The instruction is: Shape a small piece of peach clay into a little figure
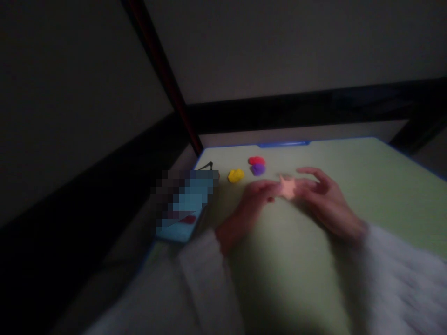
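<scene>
Between my two hands is a small pale-orange star shape (288, 187), perhaps of modelling clay. My left hand (256, 197) pinches its left side with thumb and fingers. On the other side, my right hand (323, 200) grips its right edge, with one finger raised away from it. Beyond my left hand lie a yellow lump of clay (236, 176), a purple lump (258, 169) and a red lump (256, 160). The purple and red ones touch. Motion blur softens the fingertips.
A pale green tabletop (366, 186) with a blue rim stretches under my hands. At its left edge rests a tablet-like item (192, 195), partly pixelated, with a thin dark strap or cable (206, 165) behind it. Walls stand behind the table.
</scene>
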A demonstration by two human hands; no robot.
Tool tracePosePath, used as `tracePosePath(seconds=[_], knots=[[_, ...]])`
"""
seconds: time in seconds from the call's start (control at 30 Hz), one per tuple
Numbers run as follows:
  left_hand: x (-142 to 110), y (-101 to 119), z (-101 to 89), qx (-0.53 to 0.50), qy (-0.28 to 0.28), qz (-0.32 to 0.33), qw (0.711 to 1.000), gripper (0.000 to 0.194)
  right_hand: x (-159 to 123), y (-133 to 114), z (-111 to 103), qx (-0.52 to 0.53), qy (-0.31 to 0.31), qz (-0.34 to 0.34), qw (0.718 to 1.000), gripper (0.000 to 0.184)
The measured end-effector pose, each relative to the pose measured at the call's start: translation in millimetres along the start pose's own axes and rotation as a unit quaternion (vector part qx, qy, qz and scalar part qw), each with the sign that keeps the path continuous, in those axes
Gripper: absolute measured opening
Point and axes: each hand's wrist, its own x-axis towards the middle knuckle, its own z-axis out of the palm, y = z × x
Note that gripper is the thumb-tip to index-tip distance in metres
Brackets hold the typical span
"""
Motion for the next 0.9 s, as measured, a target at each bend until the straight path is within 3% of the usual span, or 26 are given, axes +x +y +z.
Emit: tracePosePath(seconds=[0.2,0.4,0.53,0.77,0.9], knots=[[-1,0,-1.9,0.057,-0.024,0.009,0.998,0.029,-1,0,1,-0.023,-0.005,-0.005,1.000,0.053],[-2,1,3.5,-0.024,-0.033,-0.023,0.999,0.026,0,0,-2,-0.021,-0.025,-0.020,0.999,0.047],[-4,0,2.9,-0.019,-0.037,-0.046,0.998,0.023,0,-2,-2,-0.005,-0.036,-0.011,0.999,0.044],[-10,7,15.7,-0.213,-0.008,-0.089,0.973,0.014,-2,-5,5,0.036,-0.028,0.011,0.999,0.052],[-10,9,19.3,-0.213,-0.022,-0.100,0.972,0.014,-1,-6,4,0.043,-0.011,-0.004,0.999,0.047]])
